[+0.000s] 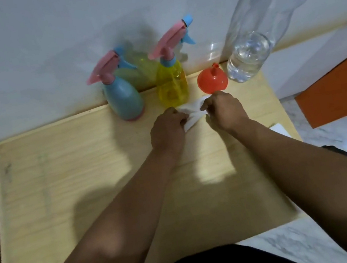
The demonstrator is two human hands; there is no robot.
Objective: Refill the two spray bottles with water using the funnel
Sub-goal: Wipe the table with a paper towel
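Two spray bottles stand at the far edge of the wooden table [60, 172], against the wall. The blue spray bottle [124, 98] is on the left and the clear yellow spray bottle [172, 86] is beside it; both have pink trigger heads screwed on. An orange funnel [212, 80] rests wide end down to the right of the yellow one. A tall clear water bottle [250, 51] with a little water at its base stands further right. My left hand [167, 130] and my right hand [224, 109] both grip a white tissue [192, 112] just in front of the yellow bottle and funnel.
A white wall runs directly behind the bottles. An orange panel [339, 93] and marble floor [339, 139] lie to the right of the table. A white sheet corner [280, 129] peeks out behind my right forearm.
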